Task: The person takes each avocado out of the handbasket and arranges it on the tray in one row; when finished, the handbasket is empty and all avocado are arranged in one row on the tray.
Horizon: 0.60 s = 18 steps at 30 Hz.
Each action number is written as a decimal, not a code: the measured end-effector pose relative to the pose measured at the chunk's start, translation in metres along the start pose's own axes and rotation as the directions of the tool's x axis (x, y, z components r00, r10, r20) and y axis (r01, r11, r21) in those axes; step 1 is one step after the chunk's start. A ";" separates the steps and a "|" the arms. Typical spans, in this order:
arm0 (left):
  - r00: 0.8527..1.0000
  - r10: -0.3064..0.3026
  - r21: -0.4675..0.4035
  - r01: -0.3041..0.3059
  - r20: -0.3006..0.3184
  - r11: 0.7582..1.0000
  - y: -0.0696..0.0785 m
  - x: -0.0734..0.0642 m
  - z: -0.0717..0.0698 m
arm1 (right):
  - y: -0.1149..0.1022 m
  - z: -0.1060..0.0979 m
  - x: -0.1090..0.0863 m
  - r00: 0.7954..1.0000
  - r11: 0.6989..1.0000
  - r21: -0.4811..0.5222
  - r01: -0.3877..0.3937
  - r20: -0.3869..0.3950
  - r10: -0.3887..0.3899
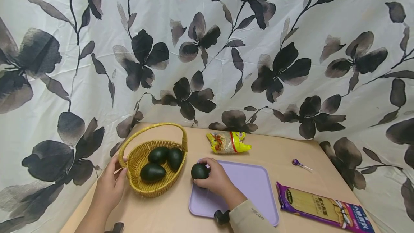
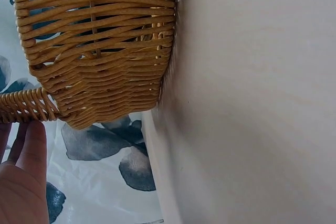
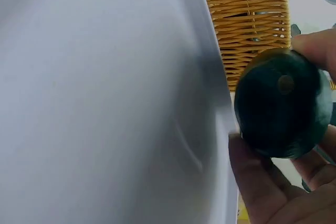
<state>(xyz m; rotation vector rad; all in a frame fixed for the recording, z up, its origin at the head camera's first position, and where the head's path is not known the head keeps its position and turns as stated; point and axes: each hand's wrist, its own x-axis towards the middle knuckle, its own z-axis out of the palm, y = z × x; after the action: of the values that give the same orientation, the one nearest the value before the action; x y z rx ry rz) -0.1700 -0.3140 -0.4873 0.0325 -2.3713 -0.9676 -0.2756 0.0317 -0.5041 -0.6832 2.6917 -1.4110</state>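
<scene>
A dark green avocado (image 1: 199, 171) is gripped in my right hand (image 1: 215, 179), over the left edge of the lilac tray (image 1: 245, 175). The right wrist view shows that avocado (image 3: 283, 103) end-on, with its round stem scar towards the camera and fingertips around its sides. My left hand (image 1: 111, 184) holds the woven basket (image 1: 155, 191) where its handle meets the rim on the left side. In the left wrist view, fingers (image 2: 34, 148) lie against the wrapped handle (image 2: 26, 106). Three more avocados (image 1: 152, 172) lie inside the basket.
Behind the tray lies a yellow and clear food packet (image 1: 228, 142). To the right are a purple-wrapped lollipop (image 1: 300, 164) and a long purple pack of noodles (image 1: 323, 206). A floral cloth (image 1: 207, 64) hangs along the table's back edge.
</scene>
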 end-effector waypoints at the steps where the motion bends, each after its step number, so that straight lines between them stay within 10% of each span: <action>1: 1.000 -0.002 0.001 0.002 0.002 1.000 0.000 0.000 0.000 | 0.001 0.001 0.000 1.000 1.000 -0.007 -0.005 0.000 0.005; 18: 1.000 -0.013 -0.025 0.014 0.027 1.000 0.001 0.001 -0.002 | 0.006 -0.004 -0.015 0.991 0.996 -0.052 -0.078 0.109 0.083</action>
<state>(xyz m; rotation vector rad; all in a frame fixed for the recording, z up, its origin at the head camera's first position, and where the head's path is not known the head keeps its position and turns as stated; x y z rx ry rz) -0.1697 -0.3153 -0.4848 0.0263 -2.3861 -1.0099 -0.2655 0.0438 -0.5090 -0.6285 2.6426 -1.2555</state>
